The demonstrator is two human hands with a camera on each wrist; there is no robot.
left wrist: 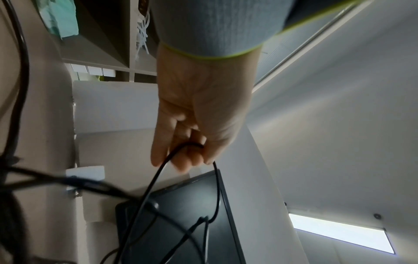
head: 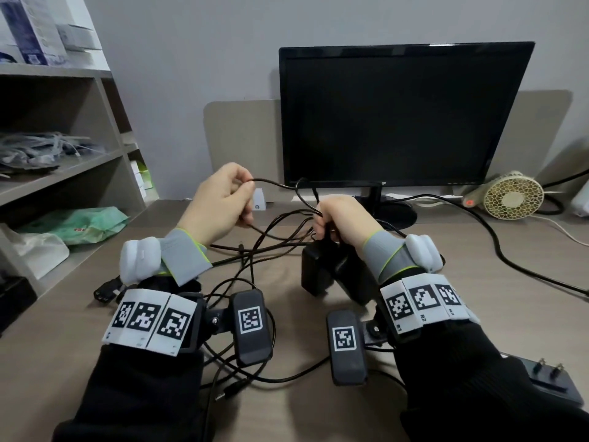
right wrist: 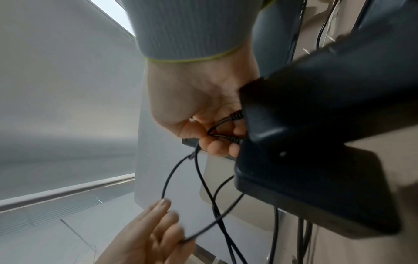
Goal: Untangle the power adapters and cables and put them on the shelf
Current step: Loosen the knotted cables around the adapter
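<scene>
A tangle of thin black cables (head: pixel 255 250) lies across the desk middle. My left hand (head: pixel 223 199) is raised above the desk and pinches one black cable (left wrist: pixel 158 171) between thumb and fingers; its loop runs right toward my right hand (head: pixel 338 218). That hand grips a bunch of cables (right wrist: pixel 217 128) just above two black power adapters (head: pixel 328 272), which hang under it or stand on the desk. The adapters (right wrist: pixel 316 142) fill the right wrist view. Another black adapter (head: pixel 551 381) with plug prongs up lies at the front right. The shelf (head: pixel 63 161) stands at the left.
A dark monitor (head: pixel 398 116) stands at the back of the desk, a small beige fan (head: pixel 510 196) to its right. A thick black cord (head: pixel 497 237) crosses the right side. Bags (head: pixel 79 224) and bundled white cables (head: pixel 41 148) fill the shelf levels.
</scene>
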